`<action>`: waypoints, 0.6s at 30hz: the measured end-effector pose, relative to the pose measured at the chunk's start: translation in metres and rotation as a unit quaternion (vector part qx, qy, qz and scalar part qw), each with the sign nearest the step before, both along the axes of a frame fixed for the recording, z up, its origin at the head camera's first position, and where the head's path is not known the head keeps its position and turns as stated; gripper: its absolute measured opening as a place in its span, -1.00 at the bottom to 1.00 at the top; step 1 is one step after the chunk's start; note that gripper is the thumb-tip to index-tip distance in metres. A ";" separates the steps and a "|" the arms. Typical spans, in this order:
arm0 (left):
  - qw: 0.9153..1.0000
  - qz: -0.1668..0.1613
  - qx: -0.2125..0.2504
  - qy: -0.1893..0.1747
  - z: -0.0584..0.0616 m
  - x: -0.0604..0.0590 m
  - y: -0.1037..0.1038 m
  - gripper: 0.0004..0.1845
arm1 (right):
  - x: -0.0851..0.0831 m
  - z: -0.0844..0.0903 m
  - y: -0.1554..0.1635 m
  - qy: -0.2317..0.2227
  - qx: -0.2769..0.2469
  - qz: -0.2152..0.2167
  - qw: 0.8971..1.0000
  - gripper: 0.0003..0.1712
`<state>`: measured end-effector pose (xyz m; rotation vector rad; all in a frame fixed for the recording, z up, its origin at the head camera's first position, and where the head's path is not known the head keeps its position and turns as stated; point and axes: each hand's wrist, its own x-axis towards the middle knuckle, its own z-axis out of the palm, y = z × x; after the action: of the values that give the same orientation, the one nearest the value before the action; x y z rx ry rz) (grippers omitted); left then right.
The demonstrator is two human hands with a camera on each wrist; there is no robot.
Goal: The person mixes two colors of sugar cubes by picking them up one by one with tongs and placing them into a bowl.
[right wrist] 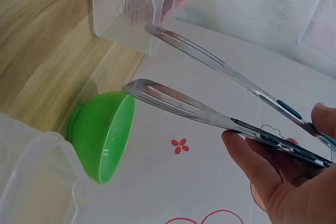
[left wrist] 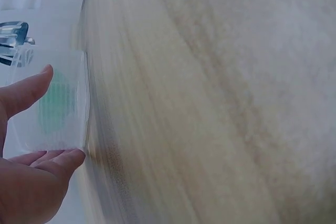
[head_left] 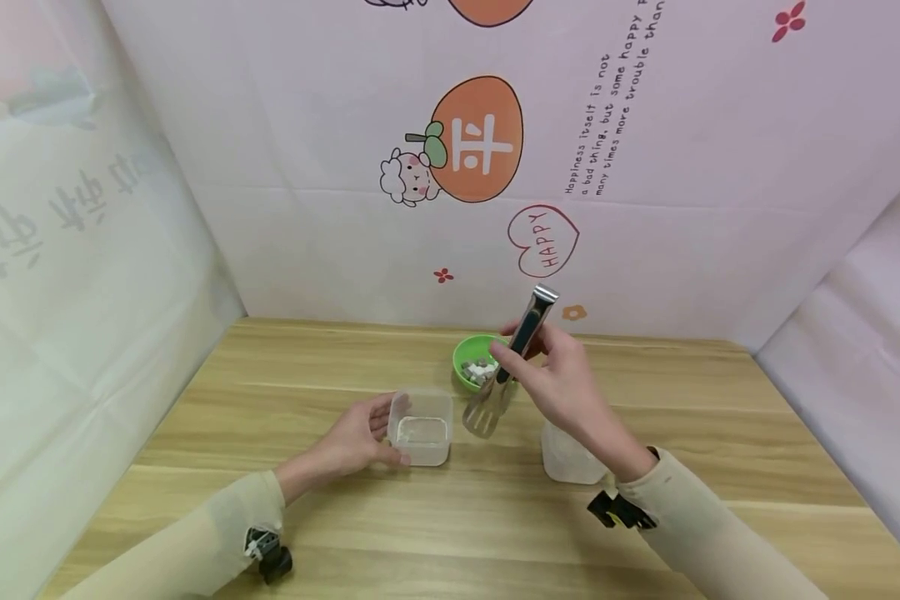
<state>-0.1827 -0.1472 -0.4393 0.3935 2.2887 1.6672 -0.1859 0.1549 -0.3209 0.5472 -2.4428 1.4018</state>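
My left hand (head_left: pixel 352 437) grips a clear plastic container (head_left: pixel 422 454) on the table, thumb on the near side and fingers on the far side. The left wrist view shows the thumb (left wrist: pixel 32 90) and fingers on opposite sides of this container. In my right hand (head_left: pixel 566 383) is a pair of metal tongs (head_left: pixel 525 333) with dark grips. Their slotted tips hang in the air between the container and a green bowl (head_left: pixel 459 360), spread apart with nothing between them in the right wrist view. Small white and greyish pieces (head_left: pixel 480 371) lie in the bowl.
A second translucent container (head_left: pixel 572 467) stands below my right forearm, partly hidden by it. The wooden table (head_left: pixel 450 533) ends at a printed cloth backdrop (head_left: pixel 330 250). Cloth also hangs along the left and right sides.
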 end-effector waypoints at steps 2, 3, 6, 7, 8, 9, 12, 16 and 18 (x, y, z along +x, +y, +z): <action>1.000 -0.001 -0.001 0.000 0.000 0.000 0.000 0.12 | 0.002 0.000 0.000 0.003 0.007 0.004 1.000 -0.65; 1.000 -0.002 -0.001 0.001 0.000 0.000 -0.001 0.12 | 0.003 0.000 0.000 0.005 0.007 0.005 1.000 -0.62; 1.000 -0.004 -0.002 0.005 0.001 0.001 0.000 0.11 | 0.007 -0.001 0.000 0.016 -0.004 0.007 1.000 -0.53; 1.000 -0.003 -0.003 0.006 0.001 0.002 0.000 0.11 | 0.008 -0.001 0.000 0.017 -0.012 0.009 1.000 -0.51; 1.000 -0.003 -0.005 0.007 0.002 0.002 0.000 0.11 | 0.008 -0.002 0.000 0.018 -0.022 0.011 1.000 -0.48; 1.000 -0.002 -0.007 0.008 0.002 0.002 0.000 0.12 | 0.009 -0.002 0.000 0.019 -0.032 0.012 0.999 -0.47; 1.000 -0.001 -0.007 0.008 0.003 0.003 0.001 0.12 | 0.011 -0.004 0.000 0.023 -0.056 0.012 0.998 -0.50; 1.000 0.000 0.003 0.003 0.003 0.005 0.002 0.12 | 0.015 -0.005 0.001 0.035 -0.056 0.004 0.998 -0.66; 1.000 0.002 0.007 0.000 0.003 0.005 0.003 0.13 | 0.016 -0.006 0.002 0.040 -0.047 0.006 0.998 -0.74</action>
<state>-0.1777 -0.1444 -0.4362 0.3922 2.2805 1.6874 -0.1699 0.1565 -0.3267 0.5846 -2.3016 1.4626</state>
